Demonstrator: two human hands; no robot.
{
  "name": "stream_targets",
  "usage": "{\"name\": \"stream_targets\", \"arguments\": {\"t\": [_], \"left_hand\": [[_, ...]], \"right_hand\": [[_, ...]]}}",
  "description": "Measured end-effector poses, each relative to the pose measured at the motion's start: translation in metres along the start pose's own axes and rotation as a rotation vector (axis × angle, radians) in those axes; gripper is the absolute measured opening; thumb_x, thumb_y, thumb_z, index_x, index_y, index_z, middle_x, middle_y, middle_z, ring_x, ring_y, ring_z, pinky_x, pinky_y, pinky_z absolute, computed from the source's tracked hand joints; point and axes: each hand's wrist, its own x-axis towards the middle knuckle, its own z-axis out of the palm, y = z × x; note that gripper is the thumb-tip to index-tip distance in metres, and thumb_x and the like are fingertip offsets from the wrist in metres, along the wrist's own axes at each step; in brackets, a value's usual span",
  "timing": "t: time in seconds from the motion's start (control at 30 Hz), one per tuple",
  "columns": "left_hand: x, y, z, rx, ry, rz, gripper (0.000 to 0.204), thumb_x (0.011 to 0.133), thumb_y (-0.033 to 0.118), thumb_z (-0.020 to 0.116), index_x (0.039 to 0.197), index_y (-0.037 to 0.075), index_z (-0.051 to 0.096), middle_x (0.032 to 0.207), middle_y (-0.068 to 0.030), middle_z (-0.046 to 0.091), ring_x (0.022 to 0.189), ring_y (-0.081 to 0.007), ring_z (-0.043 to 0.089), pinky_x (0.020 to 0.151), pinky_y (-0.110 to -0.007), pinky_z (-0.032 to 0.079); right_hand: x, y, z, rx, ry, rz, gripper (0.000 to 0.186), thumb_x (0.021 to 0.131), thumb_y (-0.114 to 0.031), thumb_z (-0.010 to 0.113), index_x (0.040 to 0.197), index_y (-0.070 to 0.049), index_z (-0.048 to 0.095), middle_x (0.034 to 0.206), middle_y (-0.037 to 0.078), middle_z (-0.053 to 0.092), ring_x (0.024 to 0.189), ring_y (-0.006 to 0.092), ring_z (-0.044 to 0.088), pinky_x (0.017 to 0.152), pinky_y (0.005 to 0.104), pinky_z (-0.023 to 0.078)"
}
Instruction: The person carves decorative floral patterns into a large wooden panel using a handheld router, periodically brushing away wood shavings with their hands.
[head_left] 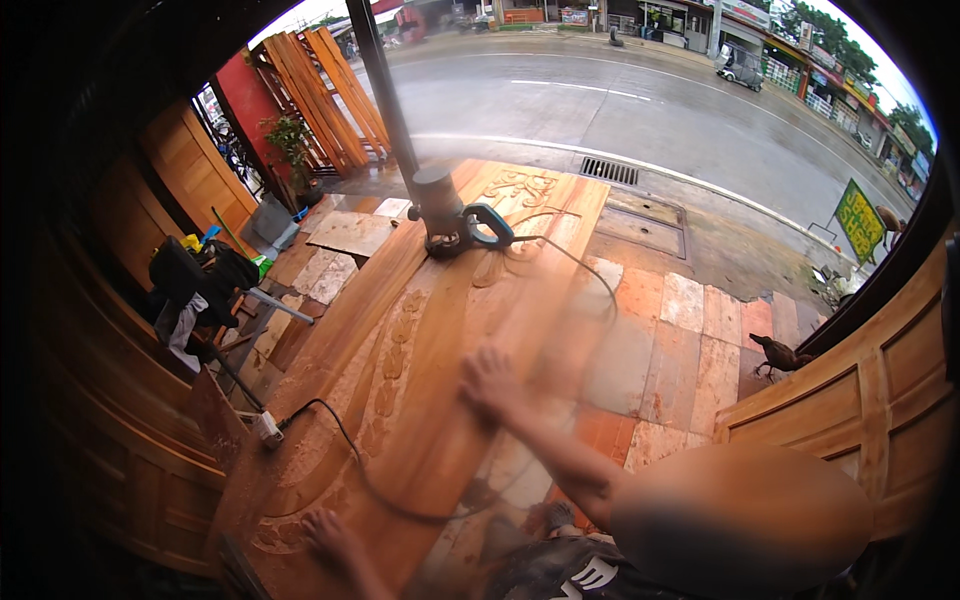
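Note:
A long wooden panel (500, 345) with carved leaf and scroll patterns stretches away in front of me. My right hand (488, 385) lies on its right part, fingers spread, holding nothing. My left hand (332, 538) is over the near left end by a carved patch; its fingers look apart, though somewhat blurred, and nothing shows in them. Beyond both hands, a router (437, 215) with a grey motor and blue-black handle stands upright on the panel, apart from them. Its dark cord hangs over the right side. Wood dust lies along the carving.
A white plug connector (267, 430) rests at the panel's left edge, its black cable (352, 450) crossing the near part. A dark post (385, 90) rises behind the router. Wooden doors (850, 390) lean at right and left. A chicken (780, 355) stands on the tiles; a road lies beyond.

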Motion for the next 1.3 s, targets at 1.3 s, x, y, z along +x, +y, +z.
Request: {"name": "stream_targets", "arguments": {"t": [1.3], "left_hand": [[0.083,-0.063,0.0,-0.263,-0.056,0.378,0.014,0.086,0.009,0.077,0.095,0.006,0.066,0.106,-0.0123,0.063,0.107,-0.0348,0.059,0.095,-0.046,0.049]], "right_hand": [[-0.001,-0.021,-0.016,-0.104,-0.027,0.11,0.075,0.105,-0.06,0.047,0.163,-0.015,0.039,0.171,0.014,0.033,0.16,0.0327,0.025,0.132,0.0482,0.015]]}}
